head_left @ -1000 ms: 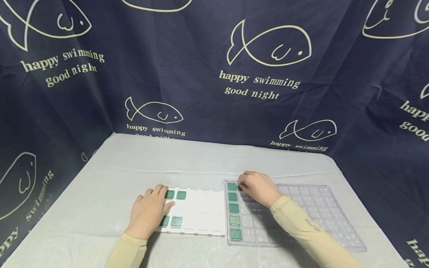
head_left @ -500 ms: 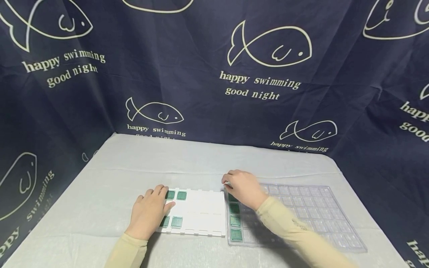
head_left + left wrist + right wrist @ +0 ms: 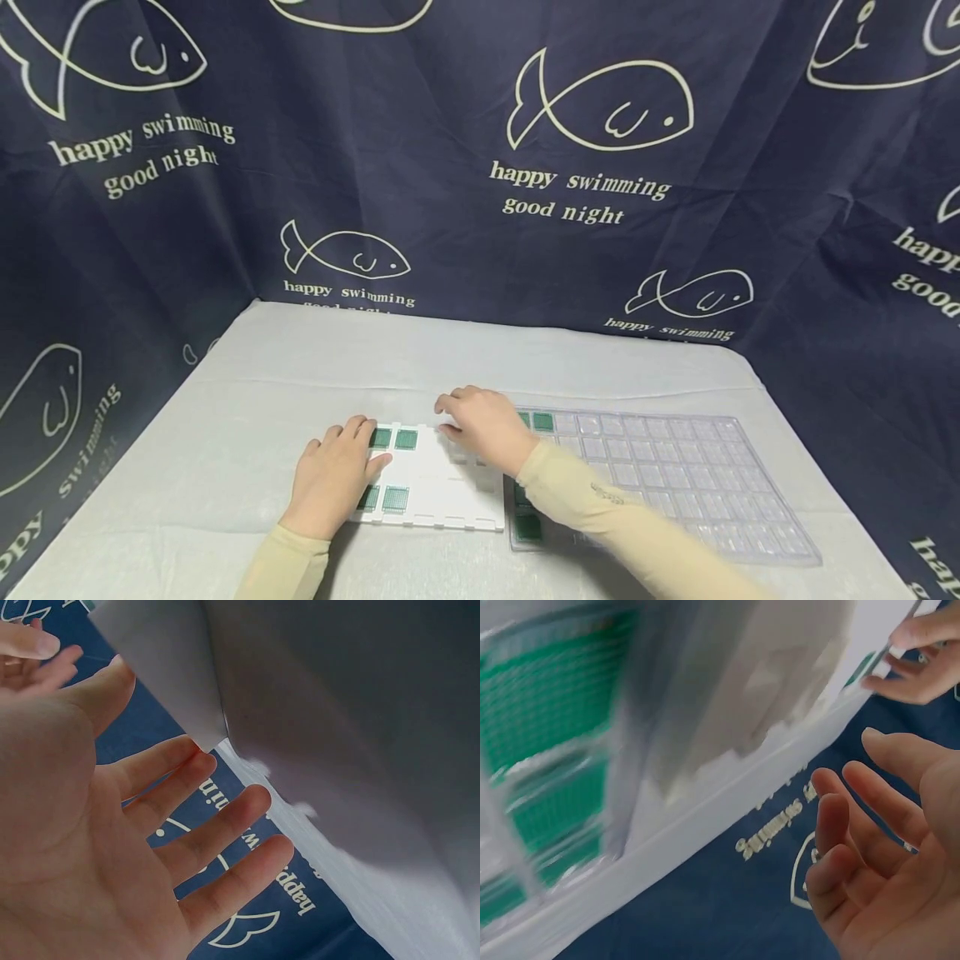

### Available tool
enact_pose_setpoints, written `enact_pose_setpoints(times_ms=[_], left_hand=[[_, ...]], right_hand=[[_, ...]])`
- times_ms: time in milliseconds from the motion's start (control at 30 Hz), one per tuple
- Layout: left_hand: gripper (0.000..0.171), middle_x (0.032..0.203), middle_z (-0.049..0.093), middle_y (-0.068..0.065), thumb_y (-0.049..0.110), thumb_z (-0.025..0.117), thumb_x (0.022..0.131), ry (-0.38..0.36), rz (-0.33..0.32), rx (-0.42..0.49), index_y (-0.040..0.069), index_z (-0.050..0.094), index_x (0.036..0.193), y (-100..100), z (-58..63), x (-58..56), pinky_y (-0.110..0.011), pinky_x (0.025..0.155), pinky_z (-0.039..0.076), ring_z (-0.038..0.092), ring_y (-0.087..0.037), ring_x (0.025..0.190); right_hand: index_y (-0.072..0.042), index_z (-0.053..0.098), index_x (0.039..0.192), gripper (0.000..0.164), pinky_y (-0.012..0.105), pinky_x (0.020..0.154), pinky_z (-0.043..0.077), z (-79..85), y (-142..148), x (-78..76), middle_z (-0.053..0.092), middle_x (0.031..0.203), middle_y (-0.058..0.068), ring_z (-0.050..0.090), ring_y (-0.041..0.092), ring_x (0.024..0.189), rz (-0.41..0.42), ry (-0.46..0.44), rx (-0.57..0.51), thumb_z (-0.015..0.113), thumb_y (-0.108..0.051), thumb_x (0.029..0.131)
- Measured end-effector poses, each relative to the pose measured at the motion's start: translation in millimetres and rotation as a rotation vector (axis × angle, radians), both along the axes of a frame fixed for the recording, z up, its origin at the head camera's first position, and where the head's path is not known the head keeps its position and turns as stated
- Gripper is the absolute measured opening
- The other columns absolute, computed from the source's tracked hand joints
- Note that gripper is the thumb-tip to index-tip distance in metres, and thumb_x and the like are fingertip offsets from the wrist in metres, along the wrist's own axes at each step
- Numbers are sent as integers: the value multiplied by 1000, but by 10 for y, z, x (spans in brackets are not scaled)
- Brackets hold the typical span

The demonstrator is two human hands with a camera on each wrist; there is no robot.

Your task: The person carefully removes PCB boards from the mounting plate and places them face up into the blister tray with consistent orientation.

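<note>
My left hand [image 3: 330, 479] rests on the left end of a white slotted panel [image 3: 450, 492], its fingers fairly straight in the left wrist view. Green square circuit boards [image 3: 406, 439] sit in the panel beside that hand, in a back and a front row. Over the panel's back right part hovers my right hand [image 3: 483, 427], thumb and fingertips apart with nothing seen between them; the right wrist view shows its fingers [image 3: 866, 814] loosely bent. A clear plastic compartment tray [image 3: 780, 500] lies right of the panel, with a green board [image 3: 542, 422] in its second column.
More green boards fill the tray's left column, one at its front corner [image 3: 528, 527]; the right sleeve [image 3: 600, 492] covers part of it. A pale cloth covers the table [image 3: 360, 358]. Behind it hangs a dark blue curtain [image 3: 450, 167] with fish drawings.
My right hand has moved left from the tray's second column to over the white panel, uncovering the green board there. The left hand and the panel have stayed in place.
</note>
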State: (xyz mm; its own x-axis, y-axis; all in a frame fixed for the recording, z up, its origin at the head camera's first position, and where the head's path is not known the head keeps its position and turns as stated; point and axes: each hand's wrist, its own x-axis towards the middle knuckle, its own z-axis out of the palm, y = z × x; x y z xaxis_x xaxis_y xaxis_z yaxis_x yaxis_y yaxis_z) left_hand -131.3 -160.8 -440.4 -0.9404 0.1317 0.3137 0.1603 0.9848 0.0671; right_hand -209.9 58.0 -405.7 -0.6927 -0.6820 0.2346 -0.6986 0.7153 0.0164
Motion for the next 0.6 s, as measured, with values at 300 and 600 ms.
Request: enact_pose_setpoints(times_ms=[300,600], left_hand=[[55,124,68,-9,45,76,88,2,2,-6,6,66,126,0,2,1,-45,72,55,68,-31,101],[55,124,68,-9,45,75,88,3,-3,-5,7,65,126,-12,-18,-7,-46,72,55,67,-31,102]], right_hand=[[-19,72,112,24,24,76,58,-90,-342,30,72,96,-6,69,10,88,40,-65,88,75,-33,93],[-20,72,103,21,21,71,54,-159,-462,36,69,89,-9,62,6,79,65,-46,109,78,-36,90]])
